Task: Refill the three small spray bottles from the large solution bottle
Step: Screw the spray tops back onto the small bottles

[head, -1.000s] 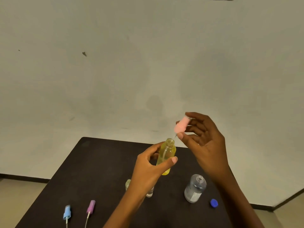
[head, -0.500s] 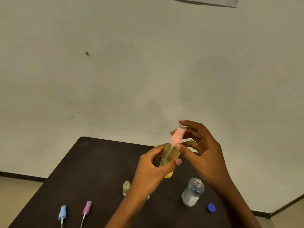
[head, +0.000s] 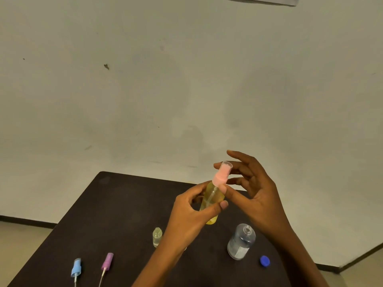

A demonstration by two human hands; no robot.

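My left hand [head: 191, 216] grips a small yellow spray bottle [head: 211, 200], holding it tilted above the dark table [head: 116, 214]. A pink spray head [head: 221, 175] with a clear cap sits on the bottle's neck. My right hand [head: 251, 191] pinches the pink head's collar with thumb and finger, the other fingers spread. The large clear solution bottle [head: 241, 241] stands uncapped on the table to the right. A small clear bottle [head: 157, 236] stands uncapped beside my left wrist. A third small bottle is hidden behind my left arm.
A blue spray head [head: 76, 267] and a purple spray head [head: 106, 263], each with a dip tube, lie at the table's front left. A blue screw cap [head: 264, 261] lies right of the large bottle. A plain wall rises behind the table.
The pink spray head has come down from above the open yellow bottle and its tube has gone into the neck; it now sits on the bottle. Both hands moved slightly lower.
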